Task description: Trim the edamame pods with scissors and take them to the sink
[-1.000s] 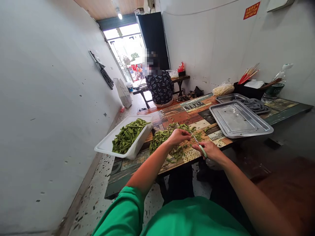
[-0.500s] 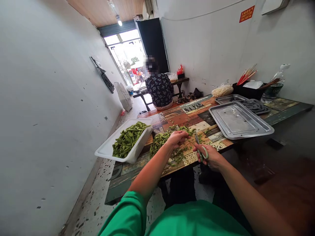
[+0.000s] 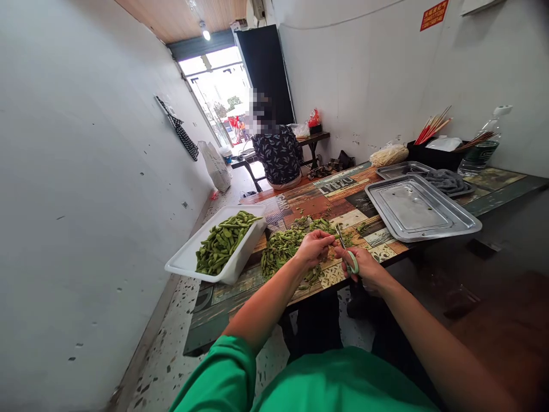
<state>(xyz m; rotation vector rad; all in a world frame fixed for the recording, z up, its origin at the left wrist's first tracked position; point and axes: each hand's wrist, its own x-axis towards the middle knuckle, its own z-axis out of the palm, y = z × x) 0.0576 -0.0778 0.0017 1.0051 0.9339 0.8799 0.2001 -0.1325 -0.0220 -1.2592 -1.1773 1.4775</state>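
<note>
Two heaps of green pods (image 3: 226, 243) show me how far the cutting stands, and I judge it well under way but unfinished. One heap, plump and tidy, sits in the white tub (image 3: 182, 260) out to the left of my left hand (image 3: 316, 247), and I take those pods to be done. The other, a looser, messier pile (image 3: 278, 252), spreads over the table (image 3: 305, 207) beside and beyond that hand; I read it as what is left, though whole pods and scraps are too tangled to tell apart. Of my hands, the left has thumb and fingertips pinched together on a single pod (image 3: 336, 236), its tip right by the blades, while the right hand (image 3: 365, 268) is curled round the scissors (image 3: 353, 263), thin bright metal with pale green looped handles. I can't tell whether the blades touch the pod. The pods are slim, curved and bumpy; the tub is smooth, wide-rimmed plastic. Wood-patterned patches cover the table under both hands. Beyond my right hand lies a shiny, shallow metal tray (image 3: 407, 205) with rounded corners, and behind it a soft, rumpled grey cloth (image 3: 446, 181).
</note>
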